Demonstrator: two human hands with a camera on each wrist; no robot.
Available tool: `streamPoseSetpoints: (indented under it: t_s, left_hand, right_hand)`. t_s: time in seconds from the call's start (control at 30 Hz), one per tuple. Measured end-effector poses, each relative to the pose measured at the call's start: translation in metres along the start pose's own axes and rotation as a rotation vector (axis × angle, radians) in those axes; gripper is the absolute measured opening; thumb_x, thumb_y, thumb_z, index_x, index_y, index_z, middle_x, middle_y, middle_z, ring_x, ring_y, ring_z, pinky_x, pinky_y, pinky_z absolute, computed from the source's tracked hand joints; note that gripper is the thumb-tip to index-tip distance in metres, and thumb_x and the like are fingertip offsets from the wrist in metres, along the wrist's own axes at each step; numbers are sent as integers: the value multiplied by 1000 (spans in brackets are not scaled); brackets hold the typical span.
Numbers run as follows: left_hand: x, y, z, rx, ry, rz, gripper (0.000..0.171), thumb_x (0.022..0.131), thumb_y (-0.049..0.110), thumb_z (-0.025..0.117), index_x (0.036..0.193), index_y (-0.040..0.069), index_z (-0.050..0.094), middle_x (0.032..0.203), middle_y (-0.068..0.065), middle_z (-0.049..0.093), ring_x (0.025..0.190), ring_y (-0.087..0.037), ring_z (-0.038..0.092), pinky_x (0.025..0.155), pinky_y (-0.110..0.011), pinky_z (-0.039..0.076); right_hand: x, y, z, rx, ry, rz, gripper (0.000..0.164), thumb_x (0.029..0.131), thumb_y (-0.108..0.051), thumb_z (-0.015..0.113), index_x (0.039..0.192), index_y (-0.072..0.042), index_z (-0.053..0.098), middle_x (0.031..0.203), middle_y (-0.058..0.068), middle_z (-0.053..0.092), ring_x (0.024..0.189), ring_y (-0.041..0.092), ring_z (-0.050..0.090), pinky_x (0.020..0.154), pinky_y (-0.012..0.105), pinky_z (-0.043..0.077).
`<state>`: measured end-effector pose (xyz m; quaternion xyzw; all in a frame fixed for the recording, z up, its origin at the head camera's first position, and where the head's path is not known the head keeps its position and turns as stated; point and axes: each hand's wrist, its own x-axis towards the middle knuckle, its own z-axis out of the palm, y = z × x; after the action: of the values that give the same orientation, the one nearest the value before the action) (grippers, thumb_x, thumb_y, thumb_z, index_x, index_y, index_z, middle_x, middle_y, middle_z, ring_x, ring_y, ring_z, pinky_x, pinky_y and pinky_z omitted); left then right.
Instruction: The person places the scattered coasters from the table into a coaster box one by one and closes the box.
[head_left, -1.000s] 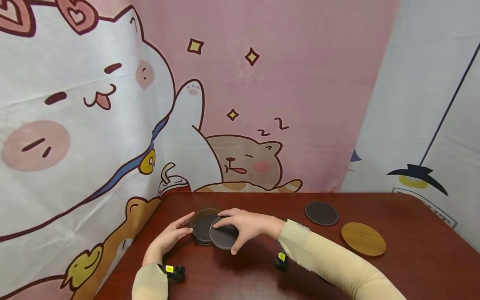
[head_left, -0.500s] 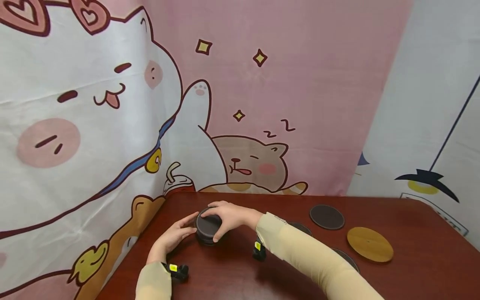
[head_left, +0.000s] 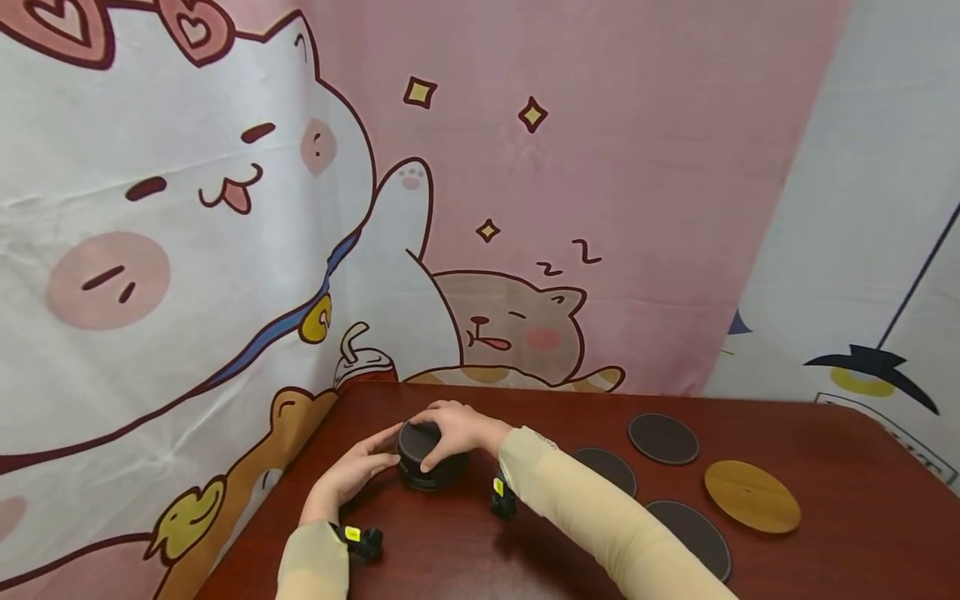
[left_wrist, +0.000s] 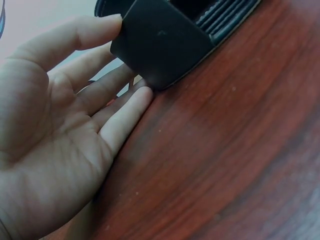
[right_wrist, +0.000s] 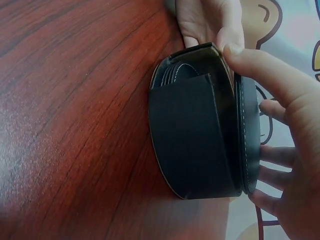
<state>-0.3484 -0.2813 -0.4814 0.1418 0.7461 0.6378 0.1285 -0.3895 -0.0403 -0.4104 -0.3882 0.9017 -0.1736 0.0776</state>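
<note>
A round dark coaster holder [right_wrist: 185,140] with a slotted side wall stands on the table, several stitched coasters [right_wrist: 177,74] inside it. My right hand [head_left: 459,429] pinches a dark round coaster [right_wrist: 251,135] by its rim, thumb on the near side and fingers opposite. That coaster lies level over the holder's mouth; whether it touches the rim cannot be told. From the left, my left hand [head_left: 356,471] rests its fingertips against the holder's side. In the left wrist view, its thumb [left_wrist: 107,27] touches the black wall [left_wrist: 162,45], and its little finger reaches the wall's base.
To the right on the reddish-brown table [head_left: 465,550] lie a far dark coaster [head_left: 663,438], a middle one [head_left: 609,469] and a near one [head_left: 693,533], partly behind my right sleeve. A tan disc [head_left: 752,497] lies beyond. A cartoon-printed cloth [head_left: 645,208] hangs behind.
My right hand has carried the coaster leftward from beside the holder to over its mouth. My left hand has stayed at the holder. The head view has shifted slightly.
</note>
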Motion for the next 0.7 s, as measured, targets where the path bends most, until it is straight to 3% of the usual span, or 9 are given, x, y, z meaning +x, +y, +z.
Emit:
streamPoseSetpoints:
  t_s: [0.4,0.7]
  left_hand:
    - [1,0,-1,35,-8,0,65,94,11,60,152,9,31,156,-17,25,142,-32,23,108,-38,33]
    - [2,0,-1,11,1,-12,64,93,10,61,152,12,34,156,-15,26,142,-30,25,108,-38,33]
  right_hand:
    - [5,-1,9,-31,26,15,81,68,-55,80,139,-30,53,141,3,46,121,23,43,96,46,37]
    - [5,0,15,-52,16,21,81,69,-56,79,141,-31,51,144,4,43,126,24,41,97,46,37]
